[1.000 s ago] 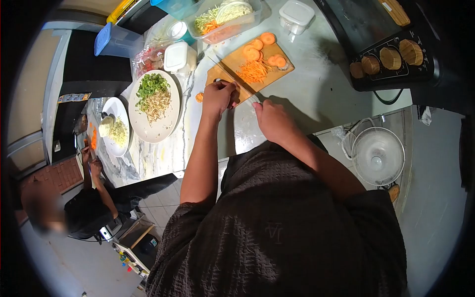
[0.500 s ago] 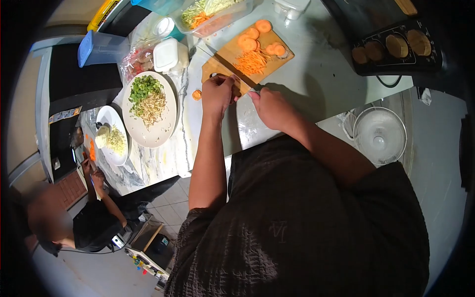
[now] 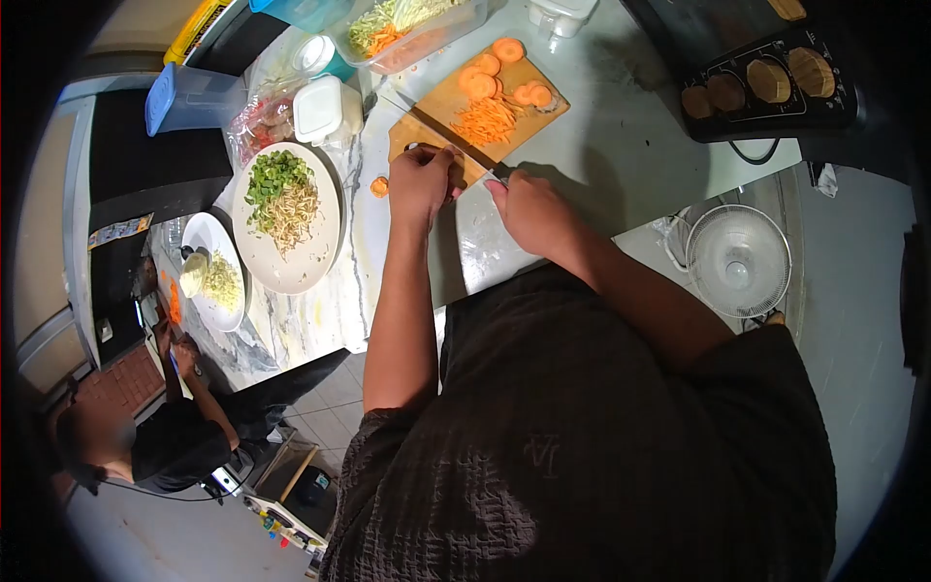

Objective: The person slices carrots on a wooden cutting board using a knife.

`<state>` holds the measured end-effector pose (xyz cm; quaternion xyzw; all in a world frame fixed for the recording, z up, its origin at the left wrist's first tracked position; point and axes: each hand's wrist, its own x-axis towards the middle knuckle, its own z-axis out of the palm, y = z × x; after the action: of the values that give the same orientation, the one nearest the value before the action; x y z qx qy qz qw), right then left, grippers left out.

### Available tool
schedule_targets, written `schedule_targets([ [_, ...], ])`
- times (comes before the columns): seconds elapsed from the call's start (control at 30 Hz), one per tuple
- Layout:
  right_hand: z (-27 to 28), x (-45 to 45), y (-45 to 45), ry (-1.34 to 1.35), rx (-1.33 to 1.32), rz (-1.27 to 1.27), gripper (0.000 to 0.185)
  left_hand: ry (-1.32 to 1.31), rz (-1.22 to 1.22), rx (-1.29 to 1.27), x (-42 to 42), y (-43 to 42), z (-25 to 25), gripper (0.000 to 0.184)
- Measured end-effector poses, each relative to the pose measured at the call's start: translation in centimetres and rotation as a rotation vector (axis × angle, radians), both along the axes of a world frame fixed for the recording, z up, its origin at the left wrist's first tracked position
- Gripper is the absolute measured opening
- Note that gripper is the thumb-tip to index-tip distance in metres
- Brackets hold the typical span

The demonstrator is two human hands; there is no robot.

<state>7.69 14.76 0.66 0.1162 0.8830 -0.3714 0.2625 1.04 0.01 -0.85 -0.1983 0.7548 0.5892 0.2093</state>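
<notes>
A knife (image 3: pixel 448 134) lies across the wooden cutting board (image 3: pixel 536 124), its handle held in my right hand (image 3: pixel 535 213). My left hand (image 3: pixel 422 184) is closed at the board's near left corner, beside the blade; what its fingers press on is too small to make out. Beyond the blade, shredded carrot (image 3: pixel 485 120) forms a pile, with round carrot slices (image 3: pixel 479 78) behind and to its right. A small carrot piece (image 3: pixel 379 186) rests on the counter just left of my left hand.
Left of the board are a plate of greens and sprouts (image 3: pixel 315 262), a smaller white plate (image 3: pixel 225 315) and a white-lidded container (image 3: pixel 318 109). A vegetable tub (image 3: pixel 417 44) stands behind. A black stove (image 3: pixel 766 92) is at right. Another person (image 3: pixel 179 436) works at far left.
The whole view has shifted, so the counter items sit slightly further left. Both hands stay at the board, the knife still in my right hand. The other person's hands have moved a little.
</notes>
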Motion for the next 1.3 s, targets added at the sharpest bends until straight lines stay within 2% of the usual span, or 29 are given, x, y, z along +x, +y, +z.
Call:
schedule_targets([
  [0.1,-0.2,0.7,-0.2,0.099,0.061,-0.029,0.050,-0.009,0.009,0.019,0.2,0.1,0.1,0.019],
  [0.53,-0.1,1.5,1.5,0.078,0.130,-0.020,0.048,-0.007,0.003,0.047,0.2,-0.3,-0.2,0.021],
  [0.83,0.1,1.5,1.3,0.125,0.057,-0.009,0.052,-0.011,0.021,0.088,0.5,-0.5,-0.1,0.023],
  [1.0,-0.8,1.4,1.3,0.253,0.074,-0.008,0.045,0.005,0.003,0.129,0.4,-0.7,-0.7,0.023],
  [1.3,-0.5,0.9,1.0,0.175,0.015,0.039,0.047,-0.003,0.039,0.118,0.3,-0.3,0.0,0.021],
])
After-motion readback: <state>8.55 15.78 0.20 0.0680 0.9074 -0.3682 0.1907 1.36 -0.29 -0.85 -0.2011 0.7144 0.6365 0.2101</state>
